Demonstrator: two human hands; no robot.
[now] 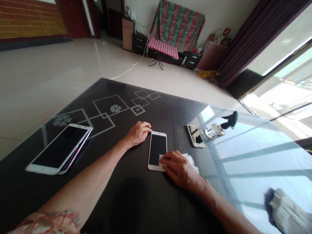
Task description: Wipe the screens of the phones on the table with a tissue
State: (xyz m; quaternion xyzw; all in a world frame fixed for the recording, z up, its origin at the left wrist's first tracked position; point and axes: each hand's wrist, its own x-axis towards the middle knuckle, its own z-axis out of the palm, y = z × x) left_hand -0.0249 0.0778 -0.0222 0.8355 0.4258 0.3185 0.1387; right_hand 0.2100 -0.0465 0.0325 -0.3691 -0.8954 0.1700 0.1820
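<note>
A white smartphone (158, 150) with a dark screen lies face up on the black glass table (131, 201). My left hand (139, 134) is at its upper left corner, fingers bent together and fingertips against the edge. Closed around a white tissue (191, 161), my right hand (181, 169) presses part of it onto the lower right of the screen. The rest of the tissue sticks out behind the fingers. To the left lie stacked larger phones (62, 148), the top one white-framed with a dark screen.
A smaller white phone (196, 136) lies to the right, beside a clear glass bottle (214, 131) with a black top. A blurred greyish cloth-like thing (289, 208) is at the lower right. Beyond the table stand a striped small table (162, 47) and a purple curtain (253, 35).
</note>
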